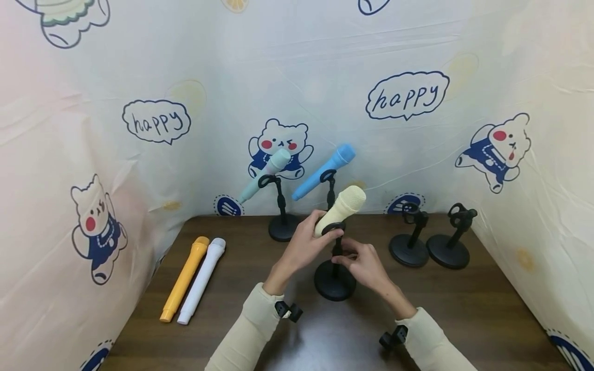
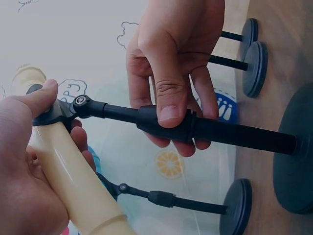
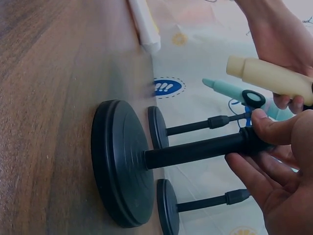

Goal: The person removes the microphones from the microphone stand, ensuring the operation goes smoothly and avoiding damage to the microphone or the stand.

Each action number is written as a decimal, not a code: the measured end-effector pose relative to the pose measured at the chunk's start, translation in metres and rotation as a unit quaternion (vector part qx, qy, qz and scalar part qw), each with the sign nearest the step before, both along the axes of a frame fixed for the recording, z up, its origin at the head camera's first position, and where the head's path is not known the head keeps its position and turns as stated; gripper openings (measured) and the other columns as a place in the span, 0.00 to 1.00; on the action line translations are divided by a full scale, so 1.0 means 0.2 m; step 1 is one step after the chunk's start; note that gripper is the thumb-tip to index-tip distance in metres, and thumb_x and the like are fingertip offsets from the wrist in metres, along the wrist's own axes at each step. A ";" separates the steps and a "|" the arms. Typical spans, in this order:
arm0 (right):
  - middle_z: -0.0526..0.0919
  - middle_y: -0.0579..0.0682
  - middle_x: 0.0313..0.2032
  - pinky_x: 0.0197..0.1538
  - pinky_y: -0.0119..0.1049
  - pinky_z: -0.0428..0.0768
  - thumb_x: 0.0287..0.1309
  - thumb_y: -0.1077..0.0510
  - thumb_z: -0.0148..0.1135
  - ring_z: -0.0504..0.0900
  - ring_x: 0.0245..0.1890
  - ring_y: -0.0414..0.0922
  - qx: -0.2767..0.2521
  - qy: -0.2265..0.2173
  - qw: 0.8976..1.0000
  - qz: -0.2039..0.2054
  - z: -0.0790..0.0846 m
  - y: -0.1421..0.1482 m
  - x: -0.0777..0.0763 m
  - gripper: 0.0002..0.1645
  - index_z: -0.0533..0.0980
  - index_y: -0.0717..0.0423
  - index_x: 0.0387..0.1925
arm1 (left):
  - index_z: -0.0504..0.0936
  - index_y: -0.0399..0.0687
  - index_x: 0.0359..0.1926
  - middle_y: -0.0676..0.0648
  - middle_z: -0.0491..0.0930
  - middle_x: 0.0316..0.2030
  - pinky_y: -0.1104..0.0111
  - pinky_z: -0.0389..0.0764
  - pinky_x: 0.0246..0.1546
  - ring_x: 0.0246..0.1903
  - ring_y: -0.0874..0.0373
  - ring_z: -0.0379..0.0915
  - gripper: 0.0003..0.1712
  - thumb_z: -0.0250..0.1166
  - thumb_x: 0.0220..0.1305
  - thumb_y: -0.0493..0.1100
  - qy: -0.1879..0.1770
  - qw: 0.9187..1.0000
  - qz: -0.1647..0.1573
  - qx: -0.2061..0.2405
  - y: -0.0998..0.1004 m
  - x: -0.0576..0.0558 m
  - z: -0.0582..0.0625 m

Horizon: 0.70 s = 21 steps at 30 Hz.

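Fingers of the left hand (image 1: 301, 245) curl round the cream mic (image 1: 342, 208), which sits tilted in the clip (image 1: 333, 226) of an upright stand (image 1: 335, 286); the right hand (image 1: 364, 262) pinches the stand's pole, in the head view. In the left wrist view, the right thumb (image 2: 169, 100) presses the collar (image 2: 146, 121). In the right wrist view, the base (image 3: 120, 166) rests on the table (image 3: 49, 122).

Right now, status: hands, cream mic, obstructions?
Left hand holds cream microphone within clip. Right hand grips collar of black microphone stand. Nothing visibly in the way.
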State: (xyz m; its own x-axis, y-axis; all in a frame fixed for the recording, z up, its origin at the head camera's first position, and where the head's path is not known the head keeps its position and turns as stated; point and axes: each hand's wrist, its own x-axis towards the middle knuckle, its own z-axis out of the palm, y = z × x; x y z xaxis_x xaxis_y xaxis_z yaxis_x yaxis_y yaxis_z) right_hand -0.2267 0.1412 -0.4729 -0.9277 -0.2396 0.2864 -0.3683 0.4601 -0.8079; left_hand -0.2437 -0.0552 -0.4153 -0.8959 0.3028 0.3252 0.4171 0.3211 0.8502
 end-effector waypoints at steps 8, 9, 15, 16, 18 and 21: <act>0.92 0.48 0.40 0.46 0.40 0.90 0.61 0.59 0.78 0.91 0.41 0.43 0.005 0.000 1.000 -0.007 -0.01 0.00 0.00 0.13 0.86 0.50 0.47 | 0.69 0.48 0.66 0.42 0.79 0.53 0.61 0.77 0.43 0.43 0.52 0.75 0.30 0.70 0.73 0.55 -0.044 0.997 -0.034 0.059 -0.01 -0.01 -0.07; 0.92 0.47 0.40 0.45 0.39 0.90 0.61 0.59 0.78 0.91 0.41 0.43 0.007 0.000 1.000 -0.008 -0.01 0.00 0.00 0.13 0.86 0.50 0.47 | 0.69 0.48 0.66 0.42 0.79 0.53 0.61 0.78 0.44 0.44 0.52 0.76 0.30 0.70 0.74 0.55 -0.050 0.996 -0.041 0.069 -0.01 -0.01 -0.08; 0.92 0.48 0.39 0.44 0.40 0.90 0.61 0.59 0.78 0.91 0.40 0.43 0.011 -0.006 1.000 -0.012 -0.01 0.00 -0.01 0.14 0.86 0.50 0.48 | 0.63 0.46 0.67 0.39 0.74 0.55 0.54 0.80 0.52 0.46 0.53 0.76 0.30 0.67 0.77 0.52 -0.077 0.987 -0.075 0.123 -0.01 -0.02 -0.13; 0.92 0.48 0.39 0.44 0.40 0.91 0.61 0.59 0.78 0.91 0.40 0.43 0.012 -0.008 1.000 -0.012 -0.01 0.00 0.00 0.14 0.86 0.51 0.48 | 0.63 0.46 0.67 0.39 0.73 0.55 0.55 0.80 0.53 0.47 0.53 0.76 0.29 0.66 0.77 0.51 -0.079 0.986 -0.077 0.129 -0.01 -0.02 -0.14; 0.92 0.49 0.40 0.45 0.42 0.91 0.61 0.57 0.78 0.92 0.41 0.44 0.013 -0.012 1.000 -0.012 0.00 0.00 0.00 0.15 0.86 0.51 0.49 | 0.62 0.46 0.68 0.40 0.72 0.56 0.57 0.79 0.54 0.48 0.53 0.75 0.29 0.65 0.78 0.49 -0.081 0.984 -0.079 0.140 0.00 -0.02 -0.16; 0.92 0.50 0.41 0.47 0.43 0.91 0.60 0.56 0.79 0.91 0.41 0.44 0.017 -0.012 1.000 -0.015 0.00 -0.01 0.00 0.17 0.85 0.51 0.50 | 0.60 0.46 0.71 0.41 0.70 0.58 0.59 0.77 0.55 0.50 0.54 0.74 0.30 0.64 0.79 0.47 -0.082 0.981 -0.083 0.157 0.00 -0.02 -0.18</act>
State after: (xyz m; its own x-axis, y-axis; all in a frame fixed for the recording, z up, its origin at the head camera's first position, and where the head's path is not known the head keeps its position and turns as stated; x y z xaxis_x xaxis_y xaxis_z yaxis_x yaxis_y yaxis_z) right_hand -0.2270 0.1401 -0.4731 -0.9410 -0.2213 0.2559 -0.3346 0.4982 -0.7999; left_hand -0.2480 -0.0557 -0.4505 -0.8907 0.3564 0.2823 0.2917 -0.0282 0.9561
